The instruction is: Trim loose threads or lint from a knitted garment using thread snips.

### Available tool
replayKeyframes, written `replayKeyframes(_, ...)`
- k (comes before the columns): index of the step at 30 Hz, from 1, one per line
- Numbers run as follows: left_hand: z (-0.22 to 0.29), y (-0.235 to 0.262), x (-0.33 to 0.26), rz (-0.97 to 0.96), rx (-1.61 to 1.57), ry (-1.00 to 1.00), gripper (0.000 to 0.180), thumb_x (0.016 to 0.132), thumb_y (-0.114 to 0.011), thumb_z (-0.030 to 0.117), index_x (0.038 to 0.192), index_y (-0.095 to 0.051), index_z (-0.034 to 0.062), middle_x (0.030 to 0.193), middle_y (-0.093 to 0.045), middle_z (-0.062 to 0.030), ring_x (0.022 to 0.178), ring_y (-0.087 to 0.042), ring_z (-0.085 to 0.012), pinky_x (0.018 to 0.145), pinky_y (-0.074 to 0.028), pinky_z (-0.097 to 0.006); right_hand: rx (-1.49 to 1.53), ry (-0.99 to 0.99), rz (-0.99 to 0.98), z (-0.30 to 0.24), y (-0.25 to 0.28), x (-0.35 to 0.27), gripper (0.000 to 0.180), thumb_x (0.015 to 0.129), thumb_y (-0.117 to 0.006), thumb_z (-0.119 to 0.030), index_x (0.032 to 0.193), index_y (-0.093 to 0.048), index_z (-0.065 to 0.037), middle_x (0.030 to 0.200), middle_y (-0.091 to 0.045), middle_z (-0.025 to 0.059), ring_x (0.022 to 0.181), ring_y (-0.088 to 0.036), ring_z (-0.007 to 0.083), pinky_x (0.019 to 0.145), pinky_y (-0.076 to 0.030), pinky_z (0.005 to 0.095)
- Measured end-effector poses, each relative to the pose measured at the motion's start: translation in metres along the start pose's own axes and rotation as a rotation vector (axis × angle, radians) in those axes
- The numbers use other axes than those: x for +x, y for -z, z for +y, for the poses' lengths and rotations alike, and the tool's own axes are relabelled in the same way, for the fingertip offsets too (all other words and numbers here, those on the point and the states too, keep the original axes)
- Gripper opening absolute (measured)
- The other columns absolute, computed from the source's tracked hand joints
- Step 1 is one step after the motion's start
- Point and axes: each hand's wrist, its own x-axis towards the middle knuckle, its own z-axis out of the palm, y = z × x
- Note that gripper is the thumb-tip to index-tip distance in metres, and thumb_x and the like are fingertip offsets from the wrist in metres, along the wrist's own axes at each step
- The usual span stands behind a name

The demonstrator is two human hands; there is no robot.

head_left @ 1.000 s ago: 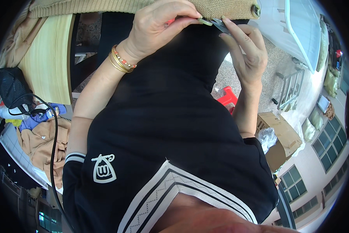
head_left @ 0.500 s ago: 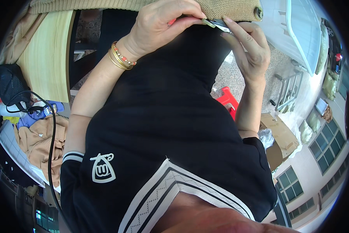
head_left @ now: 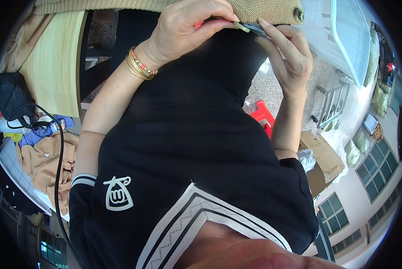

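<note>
My left hand (head_left: 187, 29) stays pinched on the tan knitted fabric (head_left: 254, 9); my right hand (head_left: 288, 58), little moved, grips the slim grey metal tool (head_left: 254, 28)

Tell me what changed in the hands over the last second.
Little changed. The right hand shifted slightly, its fingers staying on the small dark tool at the edge of the beige knit fabric. The left hand still pinches the fabric edge beside it. Nothing was let go or newly taken hold of.
</note>
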Motion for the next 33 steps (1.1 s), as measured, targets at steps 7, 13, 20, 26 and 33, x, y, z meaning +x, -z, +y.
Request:
replayKeyframes(7,0.002,0.0,0.0,0.004,0.066,-0.01,0.021,0.082,-0.078,-0.004,0.101,-0.071,0.0024,0.095,-0.071,-0.0106,0.08,-0.069,-0.0221,0.068,-0.054,-0.029,-0.046,0.052,-0.014,0.001,0.001,0.004,0.043,0.072,-0.086,-0.008,0.114,-0.08,-0.014,0.083,-0.062,0.0021,0.068,-0.057,0.0156,0.061,-0.048,0.0299)
replayKeyframes(13,0.002,0.0,-0.002,-0.02,0.111,-0.005,0.022,0.082,-0.078,-0.005,0.101,-0.07,0.0015,0.095,-0.071,-0.0109,0.082,-0.07,-0.0231,0.069,-0.055,-0.03,0.001,0.0,-0.069,-0.005,0.007,0.008,0.042,0.073,-0.086,-0.008,0.114,-0.079,-0.013,0.084,-0.063,0.0031,0.069,-0.059,0.0164,0.061,-0.048,0.0303)
replayKeyframes(20,0.001,-0.002,-0.004,0.005,0.146,-0.032,0.023,0.081,-0.079,-0.005,0.101,-0.069,0.0021,0.095,-0.071,-0.011,0.085,-0.071,-0.0246,0.072,-0.057,-0.03,-0.008,-0.03,-0.177,-0.007,0.019,0.016,0.039,0.077,-0.084,-0.011,0.115,-0.078,-0.015,0.086,-0.064,0.0024,0.07,-0.061,0.0174,0.061,-0.05,0.0311)
replayKeyframes(26,0.003,0.0,-0.004,-0.022,0.194,-0.044,0.023,0.081,-0.078,-0.005,0.1,-0.068,0.0023,0.095,-0.071,-0.0107,0.085,-0.072,-0.0249,0.073,-0.057,-0.03,-0.052,-0.004,-0.256,-0.007,0.027,0.023,0.037,0.079,-0.082,-0.014,0.116,-0.078,-0.017,0.088,-0.065,0.0018,0.071,-0.062,0.0181,0.062,-0.051,0.0309)
replayKeyframes(33,0.004,0.0,-0.004,-0.024,0.196,-0.018,0.022,0.081,-0.079,-0.003,0.1,-0.069,0.0023,0.096,-0.072,-0.0097,0.085,-0.072,-0.0241,0.072,-0.057,-0.03,-0.026,0.023,-0.276,-0.005,0.031,0.03,0.036,0.08,-0.081,-0.013,0.116,-0.078,-0.015,0.089,-0.066,0.0027,0.073,-0.063,0.0181,0.062,-0.051,0.0306)
